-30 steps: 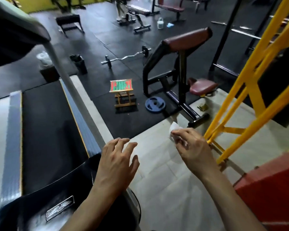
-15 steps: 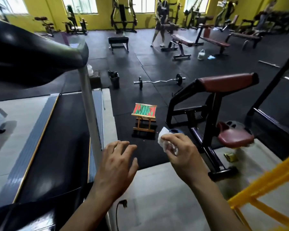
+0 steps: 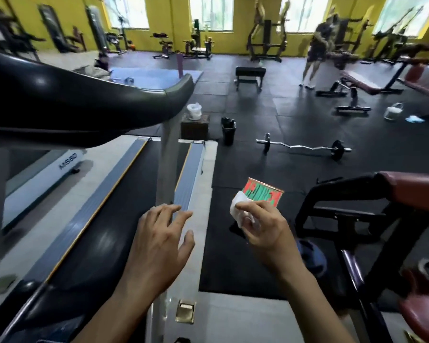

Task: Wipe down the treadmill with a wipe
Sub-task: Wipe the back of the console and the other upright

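The treadmill fills the left half: a black belt (image 3: 114, 211), grey side rails (image 3: 187, 179), a silver upright post (image 3: 167, 159) and a glossy black console arm (image 3: 72, 107) overhead. My left hand (image 3: 159, 243) hovers with fingers spread and relaxed over the belt's right edge, near the post's base, holding nothing. My right hand (image 3: 263, 229) is out to the right of the treadmill, above the black floor mat, and pinches a crumpled white wipe (image 3: 238, 206) between thumb and fingers. The wipe touches no part of the treadmill.
A small red-and-green folding stool (image 3: 265, 191) stands just beyond my right hand. A black bench frame with maroon pads (image 3: 411, 189) crowds the right side. A curl barbell (image 3: 302, 146), a black bin (image 3: 228, 131) and a brown box (image 3: 195, 126) lie ahead. A person (image 3: 317, 53) stands far back.
The view has tilted up and swung left, bringing the treadmill console and far gym wall into sight. Both hands keep their pose; the right still pinches the wipe.
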Action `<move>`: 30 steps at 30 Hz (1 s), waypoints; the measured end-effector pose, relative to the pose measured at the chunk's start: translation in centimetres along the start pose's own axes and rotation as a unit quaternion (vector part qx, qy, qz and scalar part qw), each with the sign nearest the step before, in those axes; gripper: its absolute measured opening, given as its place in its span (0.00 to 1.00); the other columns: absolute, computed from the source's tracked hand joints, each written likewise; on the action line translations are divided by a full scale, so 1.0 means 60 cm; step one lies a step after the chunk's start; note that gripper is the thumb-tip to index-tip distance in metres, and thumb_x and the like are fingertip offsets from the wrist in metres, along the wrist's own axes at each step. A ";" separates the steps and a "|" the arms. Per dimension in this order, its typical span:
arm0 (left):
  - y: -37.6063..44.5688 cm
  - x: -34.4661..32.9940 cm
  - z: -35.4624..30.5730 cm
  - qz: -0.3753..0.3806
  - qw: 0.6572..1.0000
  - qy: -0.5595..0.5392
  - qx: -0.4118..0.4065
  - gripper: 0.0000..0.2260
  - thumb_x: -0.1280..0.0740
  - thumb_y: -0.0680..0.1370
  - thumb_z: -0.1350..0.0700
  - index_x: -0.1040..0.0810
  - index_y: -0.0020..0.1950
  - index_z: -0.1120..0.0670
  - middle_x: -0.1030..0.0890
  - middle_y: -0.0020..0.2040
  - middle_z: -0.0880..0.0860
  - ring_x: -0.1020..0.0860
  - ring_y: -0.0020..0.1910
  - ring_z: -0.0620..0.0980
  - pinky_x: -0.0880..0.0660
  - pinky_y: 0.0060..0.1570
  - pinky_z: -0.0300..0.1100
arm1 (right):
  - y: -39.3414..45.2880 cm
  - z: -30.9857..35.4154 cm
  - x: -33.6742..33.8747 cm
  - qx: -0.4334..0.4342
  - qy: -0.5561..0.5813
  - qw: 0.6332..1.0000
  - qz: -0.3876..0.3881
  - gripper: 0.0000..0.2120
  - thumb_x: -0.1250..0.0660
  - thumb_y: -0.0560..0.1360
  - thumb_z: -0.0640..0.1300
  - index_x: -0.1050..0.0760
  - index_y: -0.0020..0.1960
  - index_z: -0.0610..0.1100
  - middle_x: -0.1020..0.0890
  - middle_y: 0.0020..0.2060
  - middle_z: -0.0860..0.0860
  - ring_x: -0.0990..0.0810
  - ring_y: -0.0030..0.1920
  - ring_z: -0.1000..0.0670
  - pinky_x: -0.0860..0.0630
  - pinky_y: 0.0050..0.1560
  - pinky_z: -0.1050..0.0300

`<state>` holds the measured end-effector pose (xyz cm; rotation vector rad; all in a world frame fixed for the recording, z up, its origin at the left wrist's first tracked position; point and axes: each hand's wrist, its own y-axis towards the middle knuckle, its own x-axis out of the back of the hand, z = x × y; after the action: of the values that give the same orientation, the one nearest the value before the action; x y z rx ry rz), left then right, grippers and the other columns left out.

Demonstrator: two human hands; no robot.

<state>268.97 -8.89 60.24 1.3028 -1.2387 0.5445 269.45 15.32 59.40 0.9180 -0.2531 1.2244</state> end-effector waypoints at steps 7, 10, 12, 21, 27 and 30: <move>0.170 -0.041 -0.022 -0.016 0.993 0.047 0.106 0.19 0.41 0.77 0.46 0.18 0.61 0.51 0.20 0.60 0.52 0.24 0.63 0.58 0.28 0.63 0.55 | 0.245 -0.108 -0.031 0.064 0.039 0.993 0.087 0.14 0.28 0.74 0.36 0.18 0.56 0.50 0.19 0.52 0.52 0.20 0.51 0.47 0.24 0.49 0.55; 0.230 -0.042 -0.032 -0.031 0.986 0.080 0.143 0.19 0.42 0.78 0.46 0.19 0.62 0.51 0.21 0.61 0.51 0.24 0.63 0.57 0.26 0.62 0.55 | 0.350 -0.124 -0.057 0.100 0.077 0.986 0.107 0.15 0.30 0.75 0.37 0.19 0.57 0.52 0.20 0.52 0.54 0.21 0.53 0.48 0.22 0.50 0.51; 0.265 -0.040 -0.031 -0.038 0.981 0.100 0.160 0.19 0.42 0.78 0.45 0.20 0.63 0.50 0.21 0.61 0.51 0.25 0.63 0.56 0.26 0.63 0.55 | 0.413 -0.124 -0.080 0.124 0.094 0.981 0.115 0.14 0.31 0.75 0.39 0.19 0.57 0.54 0.20 0.53 0.55 0.21 0.53 0.48 0.22 0.50 0.51; 0.413 -0.023 0.010 -0.129 0.947 0.191 0.223 0.18 0.40 0.79 0.48 0.21 0.65 0.51 0.22 0.63 0.52 0.27 0.67 0.56 0.34 0.68 0.50 | 0.655 -0.068 -0.170 0.260 0.179 0.934 0.169 0.19 0.28 0.74 0.37 0.19 0.61 0.53 0.21 0.55 0.56 0.22 0.54 0.54 0.26 0.53 0.59; 0.487 -0.013 0.010 -0.192 0.921 0.232 0.245 0.17 0.38 0.80 0.49 0.20 0.67 0.51 0.23 0.66 0.51 0.28 0.71 0.55 0.33 0.71 0.52 | 0.764 -0.032 -0.218 0.328 0.259 0.888 0.190 0.20 0.29 0.74 0.35 0.19 0.60 0.54 0.21 0.55 0.59 0.21 0.53 0.57 0.27 0.51 0.65; 0.518 -0.010 0.015 -0.210 0.900 0.267 0.273 0.17 0.37 0.80 0.50 0.20 0.67 0.52 0.23 0.67 0.51 0.28 0.71 0.55 0.32 0.71 0.52 | 0.811 -0.024 -0.241 0.346 0.299 0.864 0.209 0.19 0.28 0.74 0.35 0.19 0.59 0.55 0.21 0.54 0.61 0.20 0.53 0.59 0.28 0.51 0.69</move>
<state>241.34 -1.31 72.35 1.6773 -0.3288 0.8946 220.79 8.54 72.14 1.0557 0.5572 2.0077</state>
